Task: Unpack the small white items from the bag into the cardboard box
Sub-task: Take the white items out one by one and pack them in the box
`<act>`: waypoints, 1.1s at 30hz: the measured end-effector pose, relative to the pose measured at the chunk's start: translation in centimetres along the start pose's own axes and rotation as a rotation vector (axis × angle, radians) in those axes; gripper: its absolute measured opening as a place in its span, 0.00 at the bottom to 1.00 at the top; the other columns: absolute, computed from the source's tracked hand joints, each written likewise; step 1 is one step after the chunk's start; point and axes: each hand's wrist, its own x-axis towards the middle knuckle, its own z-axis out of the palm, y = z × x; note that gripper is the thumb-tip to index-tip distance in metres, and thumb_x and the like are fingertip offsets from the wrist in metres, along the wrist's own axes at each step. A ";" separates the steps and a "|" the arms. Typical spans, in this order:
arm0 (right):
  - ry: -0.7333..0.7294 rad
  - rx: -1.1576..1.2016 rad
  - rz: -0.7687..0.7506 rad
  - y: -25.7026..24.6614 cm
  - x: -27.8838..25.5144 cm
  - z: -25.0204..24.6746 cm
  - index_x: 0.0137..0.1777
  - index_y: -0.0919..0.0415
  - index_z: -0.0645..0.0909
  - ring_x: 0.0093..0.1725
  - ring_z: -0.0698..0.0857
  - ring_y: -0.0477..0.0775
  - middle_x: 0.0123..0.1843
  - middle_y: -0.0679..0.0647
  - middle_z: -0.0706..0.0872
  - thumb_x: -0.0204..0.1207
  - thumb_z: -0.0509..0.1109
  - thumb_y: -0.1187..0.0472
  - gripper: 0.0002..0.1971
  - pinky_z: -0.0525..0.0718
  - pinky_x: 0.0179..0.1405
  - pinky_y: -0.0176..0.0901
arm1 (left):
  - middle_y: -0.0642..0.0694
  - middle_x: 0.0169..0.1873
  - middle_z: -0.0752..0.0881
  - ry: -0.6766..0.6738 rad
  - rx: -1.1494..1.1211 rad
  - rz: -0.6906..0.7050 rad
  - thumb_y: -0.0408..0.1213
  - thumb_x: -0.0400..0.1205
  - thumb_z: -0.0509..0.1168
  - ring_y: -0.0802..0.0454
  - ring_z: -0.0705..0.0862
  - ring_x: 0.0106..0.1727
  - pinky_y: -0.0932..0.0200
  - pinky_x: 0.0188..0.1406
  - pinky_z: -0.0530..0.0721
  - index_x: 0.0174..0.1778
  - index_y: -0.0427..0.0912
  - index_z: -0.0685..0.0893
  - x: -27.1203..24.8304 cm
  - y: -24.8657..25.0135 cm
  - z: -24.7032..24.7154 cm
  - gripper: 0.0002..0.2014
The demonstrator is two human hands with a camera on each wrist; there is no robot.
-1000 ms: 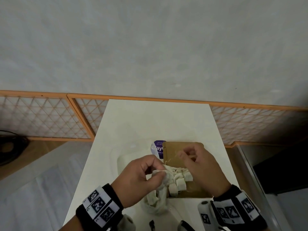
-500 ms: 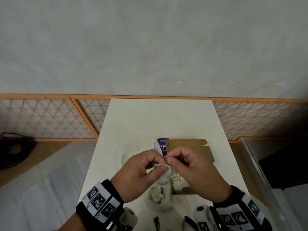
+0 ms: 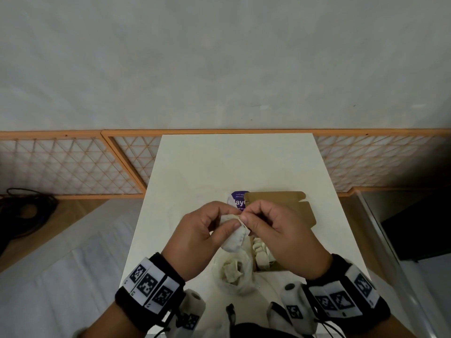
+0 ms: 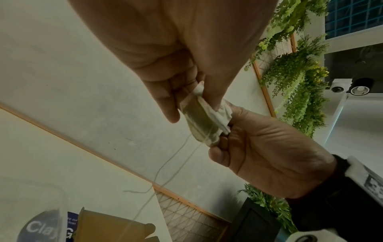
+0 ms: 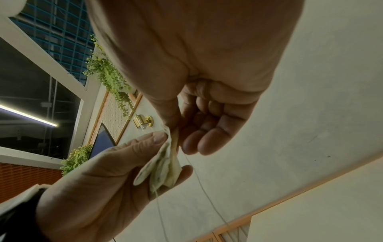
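1. Above the table's near end, your left hand (image 3: 205, 236) and right hand (image 3: 280, 236) both pinch one small white sachet (image 3: 234, 237) — left thumb and fingers round its body, right fingertips (image 4: 222, 131) on its top corner.
2. Strings (image 4: 178, 157) trail from it, so part the pieces slowly, lift until the strings hang free, then lower it into the cardboard box (image 3: 280, 203), just beyond and right of your hands.
3. Beneath your hands the clear bag (image 3: 233, 272) holds more sachets.
4. Hard to judge — whether you hold one sachet or two stuck together; your right hand hides most of the box's inside, and where the strings end isn't shown.
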 end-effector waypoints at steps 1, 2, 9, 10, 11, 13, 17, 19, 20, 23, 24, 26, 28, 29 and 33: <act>-0.001 -0.012 -0.001 0.0 0.1 0.0 0.49 0.53 0.87 0.39 0.86 0.46 0.39 0.49 0.88 0.88 0.71 0.56 0.07 0.87 0.42 0.47 | 0.51 0.45 0.93 0.010 -0.009 -0.004 0.37 0.85 0.73 0.49 0.92 0.46 0.49 0.49 0.91 0.55 0.52 0.90 0.0 -0.1 0.0 0.06; -0.002 -0.024 -0.002 0.1 0.3 0.0 0.48 0.53 0.87 0.39 0.86 0.48 0.38 0.49 0.88 0.88 0.71 0.56 0.07 0.88 0.42 0.51 | 0.50 0.45 0.93 0.023 -0.015 -0.007 0.36 0.84 0.74 0.50 0.92 0.46 0.49 0.48 0.91 0.52 0.50 0.91 0.1 -0.3 0.0 0.04; -0.045 0.114 0.029 0.9 0.6 0.5 0.55 0.56 0.86 0.46 0.90 0.62 0.46 0.55 0.91 0.86 0.75 0.52 0.08 0.90 0.50 0.68 | 0.47 0.43 0.90 0.118 -0.012 0.014 0.37 0.83 0.76 0.47 0.88 0.44 0.57 0.45 0.85 0.46 0.52 0.92 0.3 -0.9 -0.4 0.03; -0.063 0.133 0.048 1.1 0.6 0.6 0.57 0.55 0.86 0.47 0.90 0.61 0.48 0.54 0.91 0.84 0.76 0.54 0.07 0.90 0.51 0.66 | 0.45 0.44 0.90 0.125 -0.054 0.006 0.39 0.82 0.76 0.42 0.88 0.44 0.50 0.46 0.87 0.46 0.51 0.92 0.3 -0.9 -0.4 0.02; -0.081 0.135 0.055 1.5 0.6 0.8 0.58 0.54 0.87 0.48 0.90 0.60 0.49 0.54 0.92 0.84 0.77 0.55 0.07 0.89 0.51 0.66 | 0.44 0.44 0.90 0.126 -0.099 -0.003 0.40 0.81 0.75 0.39 0.88 0.45 0.44 0.47 0.88 0.47 0.50 0.92 0.3 -1.0 -0.5 0.01; -0.092 0.094 0.044 2.1 0.5 1.0 0.54 0.54 0.87 0.43 0.87 0.58 0.43 0.53 0.90 0.84 0.75 0.55 0.05 0.87 0.45 0.66 | 0.41 0.44 0.91 0.119 -0.157 -0.010 0.40 0.81 0.75 0.36 0.88 0.44 0.41 0.46 0.88 0.48 0.46 0.92 0.4 -1.0 -0.4 0.03; -0.058 0.001 0.040 3.3 0.2 0.2 0.49 0.54 0.87 0.40 0.83 0.67 0.38 0.60 0.86 0.86 0.74 0.56 0.05 0.84 0.41 0.65 | 0.41 0.40 0.90 0.073 -0.189 -0.043 0.41 0.81 0.77 0.32 0.85 0.40 0.41 0.44 0.87 0.48 0.44 0.91 0.3 -1.3 0.4 0.05; -0.043 -0.036 0.095 4.7 -0.3 -1.0 0.52 0.52 0.88 0.44 0.86 0.67 0.42 0.58 0.89 0.86 0.73 0.50 0.07 0.87 0.47 0.68 | 0.39 0.39 0.88 0.083 -0.185 -0.102 0.41 0.80 0.79 0.40 0.82 0.38 0.47 0.42 0.84 0.48 0.46 0.91 0.3 -2.2 0.8 0.05; -0.033 -0.069 0.133 5.7 -0.6 -1.9 0.53 0.51 0.88 0.45 0.88 0.67 0.43 0.58 0.90 0.84 0.72 0.44 0.11 0.88 0.49 0.70 | 0.38 0.39 0.87 0.088 -0.173 -0.140 0.40 0.80 0.78 0.43 0.82 0.38 0.49 0.42 0.84 0.47 0.47 0.91 0.2 -2.8 0.9 0.04; 0.014 -0.244 0.249 9.0 -1.8 -4.8 0.47 0.48 0.87 0.42 0.89 0.54 0.40 0.49 0.91 0.82 0.71 0.39 0.14 0.89 0.46 0.57 | 0.44 0.40 0.89 0.075 -0.091 -0.249 0.37 0.81 0.78 0.50 0.84 0.39 0.52 0.45 0.85 0.44 0.50 0.90 -0.3 -5.1 1.2 0.04; 0.023 -0.279 0.285 10.2 -2.4 -5.5 0.45 0.47 0.87 0.38 0.87 0.45 0.38 0.43 0.90 0.84 0.72 0.43 0.11 0.85 0.42 0.45 | 0.47 0.40 0.90 0.068 -0.057 -0.283 0.37 0.81 0.78 0.52 0.84 0.39 0.53 0.45 0.85 0.43 0.51 0.90 -0.5 -6.0 1.2 0.05; 0.010 -0.324 0.358 12.7 -3.4 -6.4 0.45 0.44 0.89 0.38 0.86 0.38 0.37 0.35 0.89 0.85 0.74 0.49 0.07 0.80 0.41 0.34 | 0.51 0.37 0.90 0.056 0.010 -0.345 0.37 0.81 0.77 0.55 0.84 0.37 0.58 0.43 0.85 0.41 0.53 0.89 -1.0 -7.6 1.3 0.06; -0.024 -0.371 0.404 15.9 -4.2 -6.8 0.51 0.44 0.91 0.45 0.88 0.39 0.43 0.37 0.92 0.84 0.74 0.49 0.04 0.84 0.47 0.36 | 0.54 0.36 0.90 0.041 0.065 -0.399 0.38 0.81 0.77 0.55 0.84 0.36 0.59 0.43 0.85 0.42 0.54 0.89 -1.5 -8.9 1.4 0.06; -0.040 -0.390 0.426 17.7 -4.5 -6.7 0.52 0.44 0.91 0.47 0.89 0.40 0.45 0.39 0.92 0.83 0.75 0.49 0.04 0.86 0.50 0.39 | 0.54 0.36 0.90 0.037 0.081 -0.423 0.38 0.81 0.77 0.56 0.83 0.35 0.59 0.42 0.85 0.42 0.54 0.89 -1.7 -9.4 1.5 0.06; -0.137 -0.420 0.537 23.2 -4.4 -5.5 0.37 0.57 0.82 0.32 0.77 0.45 0.32 0.43 0.80 0.80 0.75 0.48 0.15 0.77 0.38 0.48 | 0.56 0.33 0.90 0.013 0.166 -0.497 0.39 0.81 0.77 0.62 0.79 0.30 0.67 0.36 0.82 0.42 0.49 0.90 -2.3 -11.2 2.2 0.04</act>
